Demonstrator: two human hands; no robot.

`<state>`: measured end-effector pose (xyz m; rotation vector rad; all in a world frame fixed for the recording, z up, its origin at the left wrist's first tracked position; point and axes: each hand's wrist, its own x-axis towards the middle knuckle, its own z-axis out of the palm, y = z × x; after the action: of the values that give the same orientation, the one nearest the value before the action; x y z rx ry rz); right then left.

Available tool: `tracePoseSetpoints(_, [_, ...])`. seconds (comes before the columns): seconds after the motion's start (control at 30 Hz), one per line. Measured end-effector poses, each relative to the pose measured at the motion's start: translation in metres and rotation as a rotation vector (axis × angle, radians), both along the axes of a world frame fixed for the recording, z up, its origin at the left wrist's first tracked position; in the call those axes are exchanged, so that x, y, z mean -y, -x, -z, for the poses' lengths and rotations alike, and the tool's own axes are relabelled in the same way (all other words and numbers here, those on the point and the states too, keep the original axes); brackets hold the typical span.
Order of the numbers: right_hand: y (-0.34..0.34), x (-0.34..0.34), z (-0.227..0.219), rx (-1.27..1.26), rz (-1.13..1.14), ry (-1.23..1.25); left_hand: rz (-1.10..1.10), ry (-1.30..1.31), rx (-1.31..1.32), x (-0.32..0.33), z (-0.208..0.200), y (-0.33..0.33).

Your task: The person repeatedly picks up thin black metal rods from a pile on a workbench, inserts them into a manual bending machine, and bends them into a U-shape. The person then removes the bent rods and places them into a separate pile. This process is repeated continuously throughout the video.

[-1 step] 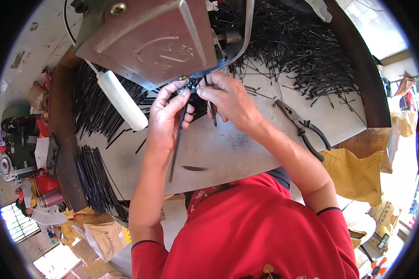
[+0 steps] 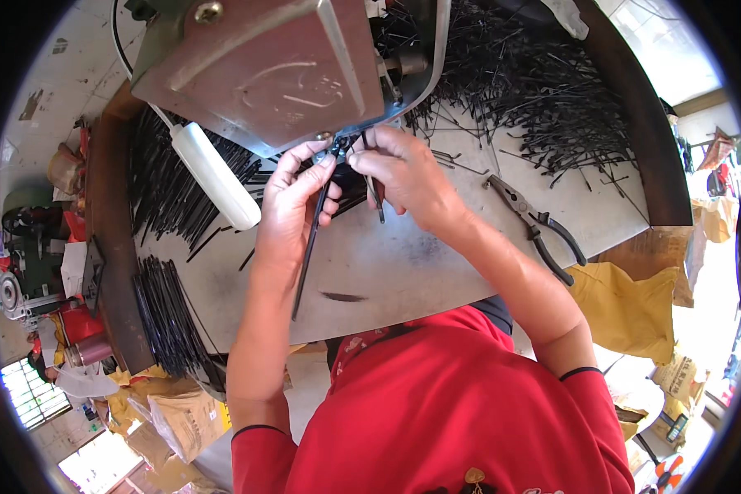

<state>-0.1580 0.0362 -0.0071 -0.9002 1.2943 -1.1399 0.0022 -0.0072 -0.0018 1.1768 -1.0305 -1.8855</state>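
Just below the machine head (image 2: pixel 263 74), my left hand (image 2: pixel 292 193) pinches a long thin black rod (image 2: pixel 308 255) between thumb and fingers. The rod's upper end sits under the machine's lower edge; its lower end slants down over the table. Close beside it, my right hand (image 2: pixel 407 177) is closed on another thin black rod (image 2: pixel 379 206), whose tip sticks out below the fingers. Both hands nearly meet, and the small parts between their fingertips are too small and dark to make out.
Black rods (image 2: pixel 181 181) lie heaped at the left, with a bundle (image 2: pixel 169 317) nearer me. A tangle of bent-ended rods (image 2: pixel 543 99) covers the back right. Pliers (image 2: pixel 531 222) rest on the metal table (image 2: pixel 436 272). A white lamp bar (image 2: pixel 216 177) hangs left of my hands.
The lower end of the rod in my left hand has swung slightly left. My right hand stays almost in place.
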Motion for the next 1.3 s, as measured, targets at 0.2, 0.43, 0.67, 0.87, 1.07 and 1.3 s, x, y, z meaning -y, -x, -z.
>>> tracePoseSetpoints(0.2, [0.001, 0.001, 0.003, 0.129, 0.012, 0.0, 0.002, -0.023, 0.044, -0.002, 0.0, -0.001])
tracePoseSetpoints(0.43, [0.003, -0.006, -0.001, 0.118, -0.03, 0.009, 0.016, 0.001, 0.003, -0.044, -0.009, 0.003])
tracePoseSetpoints(0.67, [-0.002, -0.012, 0.001, 0.094, -0.058, 0.059, 0.07, 0.099, 0.089, -0.061, -0.005, 0.0])
tracePoseSetpoints(0.87, [0.008, -0.015, -0.007, -0.001, -0.112, 0.025, 0.093, 0.383, 0.292, -0.062, 0.002, -0.002])
tracePoseSetpoints(1.07, [0.019, -0.024, -0.004, 0.116, -0.112, -0.004, 0.139, 0.152, 0.116, -0.049, 0.004, -0.012])
tracePoseSetpoints(1.3, [0.012, -0.035, -0.003, 0.136, 0.025, 0.018, 0.084, 0.116, 0.061, -0.047, 0.01, -0.012])
